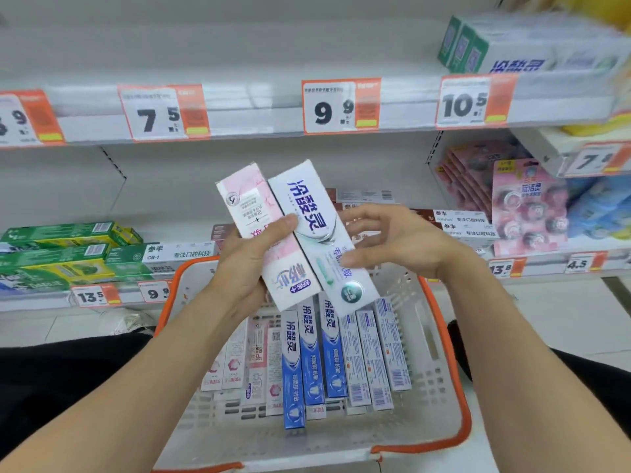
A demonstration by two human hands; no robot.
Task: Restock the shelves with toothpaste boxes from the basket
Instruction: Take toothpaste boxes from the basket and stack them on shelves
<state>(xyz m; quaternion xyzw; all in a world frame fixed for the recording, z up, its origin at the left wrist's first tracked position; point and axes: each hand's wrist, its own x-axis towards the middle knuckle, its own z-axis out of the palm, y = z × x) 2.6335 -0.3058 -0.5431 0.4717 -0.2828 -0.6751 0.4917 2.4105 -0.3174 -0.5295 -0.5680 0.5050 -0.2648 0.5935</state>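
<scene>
My left hand (247, 264) holds two toothpaste boxes upright above the basket: a pink and white box (252, 213) on the left and a white and green box (316, 213) on the right. My right hand (392, 240) is open with fingers spread, its fingertips resting on the white and green box. Below them the white basket with an orange rim (440, 336) holds several more boxes: pink ones (239, 363) on the left, blue ones (310, 356) in the middle, white ones (379, 353) on the right.
The upper shelf (239, 107) carries orange price tags and green and white boxes (505, 46) at its right end. The lower shelf has green boxes (61, 254) on the left, white and brown boxes (461, 227) behind my hands, and pink packets (526, 206) on the right.
</scene>
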